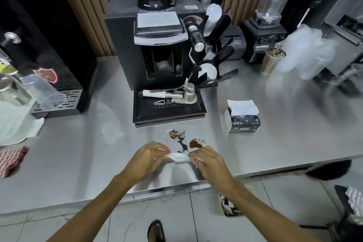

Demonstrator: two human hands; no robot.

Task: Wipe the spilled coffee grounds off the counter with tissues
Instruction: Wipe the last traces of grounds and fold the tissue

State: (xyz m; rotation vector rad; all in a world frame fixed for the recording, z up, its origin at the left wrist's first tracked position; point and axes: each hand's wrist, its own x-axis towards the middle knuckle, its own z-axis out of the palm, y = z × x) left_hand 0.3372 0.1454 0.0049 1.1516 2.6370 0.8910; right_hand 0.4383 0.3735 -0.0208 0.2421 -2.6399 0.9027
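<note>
Two hands hold one folded tissue (179, 157) above the steel counter (275, 133): the left hand (150, 158) pinches one end, the right hand (209, 161) the other. Coffee grounds (186, 140) lie just behind it. Probably she should fold it thick, then sweep inward.

Glossy brushed-metal counter (275, 124), soft white paper tissue (179, 158), matt black plastic drip tray (169, 111).
</note>
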